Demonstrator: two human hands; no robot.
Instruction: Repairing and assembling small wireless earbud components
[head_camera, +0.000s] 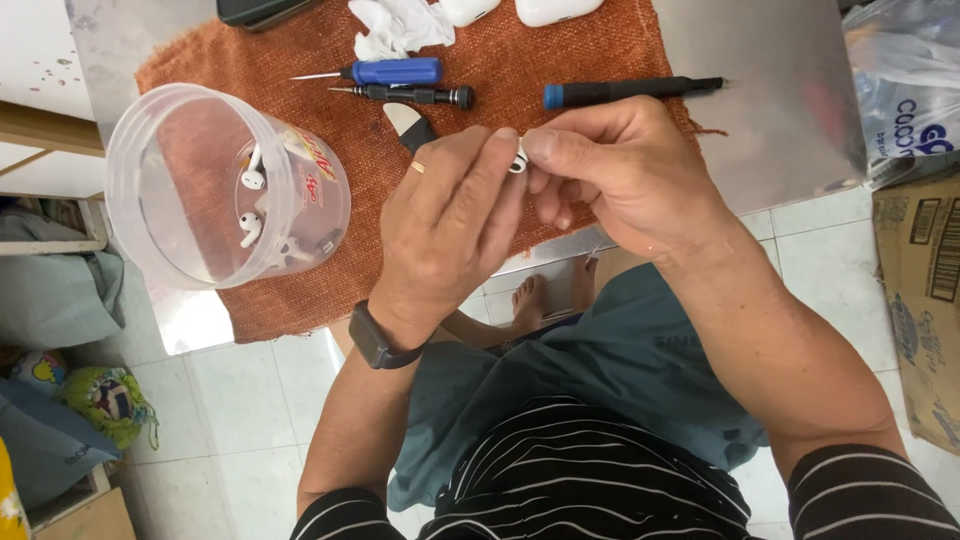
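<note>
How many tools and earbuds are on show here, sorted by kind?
Screwdrivers: 3, blue-handled, black, and black with a blue collar
Earbuds in the clear tub: 2 plainly seen
Earbud pinched between both hands: 1
Total: 6

earbuds (250, 205) in tub (140, 150) left of hands (530, 190), screwdrivers (400, 82) behind
</note>
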